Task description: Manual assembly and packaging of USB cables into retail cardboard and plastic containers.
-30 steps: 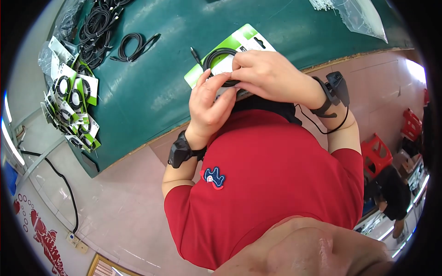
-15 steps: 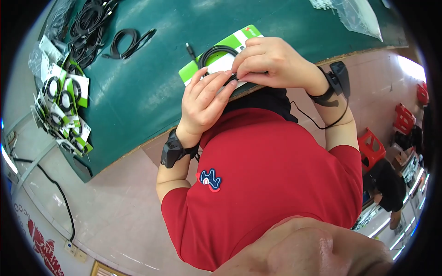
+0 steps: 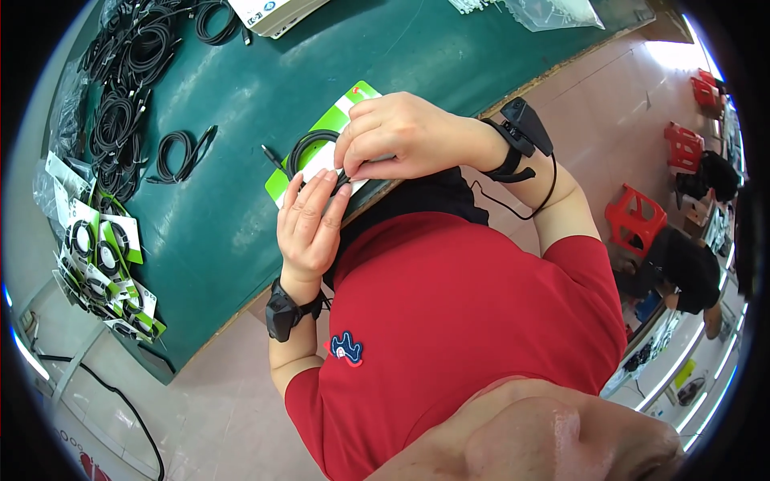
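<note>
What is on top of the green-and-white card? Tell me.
A coiled black cable lies on the card. The left hand and right hand cover part of both; what lies beneath them cannot be seen.

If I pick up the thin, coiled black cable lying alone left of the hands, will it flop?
The coiled black cable would probably sag, since it bends in loops. It's likely light, being slim. Lying flat, it probably wouldn't roll.

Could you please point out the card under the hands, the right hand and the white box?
Card [image 3: 328,121]: head view, green area.
Right hand [image 3: 401,135]: head view, back of hand.
White box [image 3: 281,11]: head view, visible side.
</note>
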Tool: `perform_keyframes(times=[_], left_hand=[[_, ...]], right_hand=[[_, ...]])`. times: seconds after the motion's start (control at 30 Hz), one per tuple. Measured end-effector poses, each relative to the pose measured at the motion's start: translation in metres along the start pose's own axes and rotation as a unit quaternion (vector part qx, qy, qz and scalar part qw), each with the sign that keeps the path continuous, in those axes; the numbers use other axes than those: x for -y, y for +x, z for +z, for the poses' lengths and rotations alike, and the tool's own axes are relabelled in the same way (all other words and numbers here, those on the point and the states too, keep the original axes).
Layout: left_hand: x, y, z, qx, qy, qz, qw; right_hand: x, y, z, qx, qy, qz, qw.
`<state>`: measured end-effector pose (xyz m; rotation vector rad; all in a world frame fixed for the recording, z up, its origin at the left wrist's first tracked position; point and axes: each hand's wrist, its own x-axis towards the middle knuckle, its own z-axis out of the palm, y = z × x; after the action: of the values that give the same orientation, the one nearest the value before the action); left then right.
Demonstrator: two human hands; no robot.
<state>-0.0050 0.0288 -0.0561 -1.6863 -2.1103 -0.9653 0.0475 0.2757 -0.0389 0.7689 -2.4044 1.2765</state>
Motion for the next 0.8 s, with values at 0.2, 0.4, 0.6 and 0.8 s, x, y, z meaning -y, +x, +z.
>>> perform_keyframes(times=[0.2, 0.4, 0.6, 0.8], left_hand=[[-0.001, 0.005, 0.002, -0.008, -0.006, -0.006, 1.0], [-0.002, 0.003, 0.002, -0.017, -0.02, -0.016, 1.0], [-0.002, 0.005, 0.001, -0.019, -0.024, -0.018, 0.999], [-0.001, 0.005, 0.002, -0.019, -0.024, -0.017, 0.999]], right_hand=[[-0.006, -0.001, -0.037, -0.098, -0.087, 0.003, 0.991], [-0.034, -0.038, -0.098, -0.232, -0.42, 0.217, 0.85], [-0.061, -0.063, -0.101, -0.24, -0.462, 0.324, 0.79], [-0.064, -0.065, -0.102, -0.246, -0.441, 0.326, 0.799]])
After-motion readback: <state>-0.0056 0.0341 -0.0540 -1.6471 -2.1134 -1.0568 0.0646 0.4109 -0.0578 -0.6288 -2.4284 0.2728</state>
